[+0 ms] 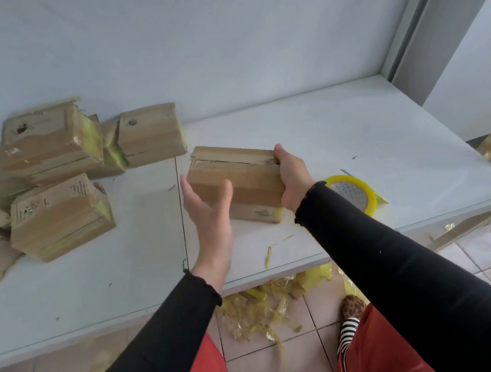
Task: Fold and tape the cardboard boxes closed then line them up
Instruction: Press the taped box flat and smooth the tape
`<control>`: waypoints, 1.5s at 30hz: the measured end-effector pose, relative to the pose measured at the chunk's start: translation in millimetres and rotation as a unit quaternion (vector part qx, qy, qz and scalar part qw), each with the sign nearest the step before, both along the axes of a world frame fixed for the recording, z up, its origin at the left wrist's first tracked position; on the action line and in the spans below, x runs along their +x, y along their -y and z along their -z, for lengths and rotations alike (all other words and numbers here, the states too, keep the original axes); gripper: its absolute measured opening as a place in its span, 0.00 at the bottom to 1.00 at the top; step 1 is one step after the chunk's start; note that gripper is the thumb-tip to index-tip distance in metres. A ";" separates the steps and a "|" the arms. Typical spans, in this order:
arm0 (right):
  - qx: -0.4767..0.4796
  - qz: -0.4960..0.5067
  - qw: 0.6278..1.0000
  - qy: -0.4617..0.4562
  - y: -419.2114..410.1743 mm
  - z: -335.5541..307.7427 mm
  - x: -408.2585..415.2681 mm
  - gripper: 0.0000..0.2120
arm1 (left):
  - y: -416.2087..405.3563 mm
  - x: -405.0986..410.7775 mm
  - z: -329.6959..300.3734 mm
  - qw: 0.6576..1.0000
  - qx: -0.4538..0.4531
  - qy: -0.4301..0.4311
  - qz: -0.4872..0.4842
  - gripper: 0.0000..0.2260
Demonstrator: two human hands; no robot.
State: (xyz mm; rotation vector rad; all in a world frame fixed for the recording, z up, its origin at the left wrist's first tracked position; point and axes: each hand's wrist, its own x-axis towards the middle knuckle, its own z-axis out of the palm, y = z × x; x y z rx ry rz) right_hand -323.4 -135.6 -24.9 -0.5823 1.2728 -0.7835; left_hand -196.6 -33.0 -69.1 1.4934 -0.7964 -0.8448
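My right hand [293, 177] grips the box [238, 183], left hand [210, 210] loose beside it; the pile [55, 175] left of it sits taped but unaligned.

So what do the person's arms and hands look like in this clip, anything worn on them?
Both arms are covered by long black sleeves with slightly ruffled cuffs that end at the wrists: left sleeve, right sleeve. The left hand and right hand are bare, with no gloves. No rings, watch or bracelet show in the head view.
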 end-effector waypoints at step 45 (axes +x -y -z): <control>-0.242 -0.135 0.956 -0.092 -29.9 39.7 3.7 0.25 | 1.3 -7.6 -4.7 0.985 -0.034 0.125 0.114 0.32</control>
